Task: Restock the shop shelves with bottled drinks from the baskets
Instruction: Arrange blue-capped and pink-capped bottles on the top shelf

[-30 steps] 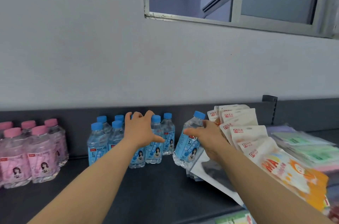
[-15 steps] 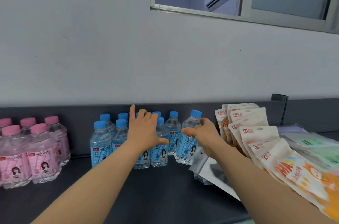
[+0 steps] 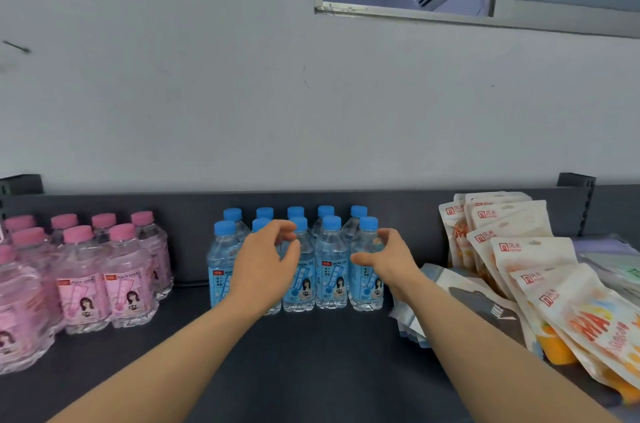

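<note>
Blue-capped bottles (image 3: 330, 270) upright in two rows on dark shelf (image 3: 311, 353), between pink bottles (image 3: 128, 284) and pouches (image 3: 519, 249). Left hand (image 3: 265, 263) and right hand (image 3: 386, 260) just before them, fingers relaxed and loose, gripping nothing.

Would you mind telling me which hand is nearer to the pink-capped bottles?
Left. The left hand is in front of the blue bottles' left half, apart from the pink bottles to its left; the right hand is farther right, at their right end.
</note>
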